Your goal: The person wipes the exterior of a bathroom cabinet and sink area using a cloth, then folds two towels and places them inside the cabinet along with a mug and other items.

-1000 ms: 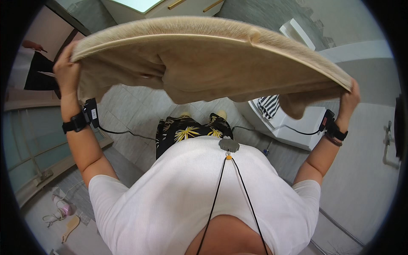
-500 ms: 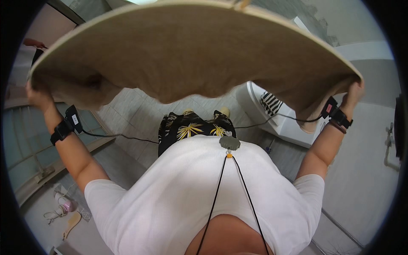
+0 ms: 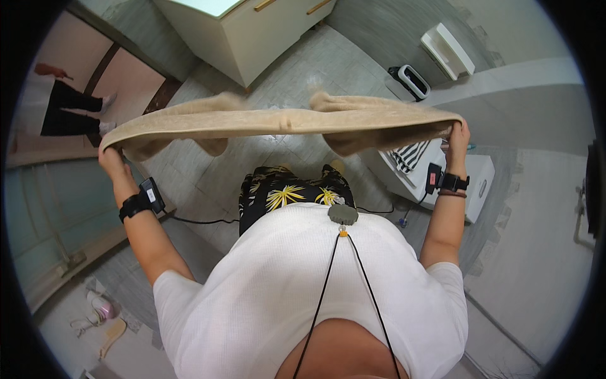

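A beige towel (image 3: 271, 121) is stretched in front of me between my hands, its upper edge pulled nearly straight. My left hand (image 3: 113, 161) is closed round its left corner. At the right corner, my right hand (image 3: 461, 134) grips the cloth in the same way. The towel's lower part swings loose and folded, and is blurred by motion. Both hands are raised well out from my body, and their fingertips are partly hidden by the cloth.
To the right stands a white toilet (image 3: 423, 189) with a striped cloth (image 3: 410, 156) on it. Beyond are a bin (image 3: 413, 82) and a white cabinet (image 3: 243, 38). Another person's dark-trousered legs (image 3: 69, 107) show at left. A hair dryer (image 3: 102, 307) and a comb (image 3: 113, 335) lie lower left.
Both my hands have come closer together, and the towel has dropped from high before me to a lower, flapping band. The cabinet, bin and other person's legs now show.
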{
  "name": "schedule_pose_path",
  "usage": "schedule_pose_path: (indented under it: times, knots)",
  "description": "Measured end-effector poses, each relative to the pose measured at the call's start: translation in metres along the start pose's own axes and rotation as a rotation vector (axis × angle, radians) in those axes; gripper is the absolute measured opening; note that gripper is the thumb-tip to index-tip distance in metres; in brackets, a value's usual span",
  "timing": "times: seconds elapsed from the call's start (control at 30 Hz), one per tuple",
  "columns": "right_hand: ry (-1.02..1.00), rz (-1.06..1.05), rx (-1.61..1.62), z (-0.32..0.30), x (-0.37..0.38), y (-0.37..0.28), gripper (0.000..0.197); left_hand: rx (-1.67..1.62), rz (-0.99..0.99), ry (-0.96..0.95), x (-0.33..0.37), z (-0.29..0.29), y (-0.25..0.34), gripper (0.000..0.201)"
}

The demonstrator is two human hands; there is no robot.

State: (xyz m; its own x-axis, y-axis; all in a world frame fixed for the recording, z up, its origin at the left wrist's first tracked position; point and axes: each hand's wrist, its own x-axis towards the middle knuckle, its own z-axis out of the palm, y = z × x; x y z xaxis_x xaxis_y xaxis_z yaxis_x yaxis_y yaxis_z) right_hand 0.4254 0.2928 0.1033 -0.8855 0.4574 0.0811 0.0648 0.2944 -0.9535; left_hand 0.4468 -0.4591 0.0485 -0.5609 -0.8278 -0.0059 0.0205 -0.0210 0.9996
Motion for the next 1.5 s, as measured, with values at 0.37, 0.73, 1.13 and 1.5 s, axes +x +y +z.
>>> schedule_pose_path:
  times: [0.37, 0.73, 1.13, 1.5]
  knots:
    - [-0.478, -0.275, 0.315, 0.108, -0.048, -0.165, 0.019, 0.023, 0.202, -1.097, -0.216, 0.166, 0.07, 0.06]
    - [-0.754, -0.481, -0.706, 0.051, -0.029, -0.147, 0.02, 0.427, 0.217, -0.921, -0.166, 0.169, -0.032, 0.013]
    - [0.015, -0.662, -0.533, 0.013, -0.007, -0.017, 0.017, 0.741, 1.049, -0.71, -0.165, 0.145, 0.105, 0.025]
    - [-0.027, -0.783, -0.944, 0.068, 0.024, -0.039, 0.017, 0.959, 1.017, -0.343, -0.085, 0.099, 0.039, 0.033]
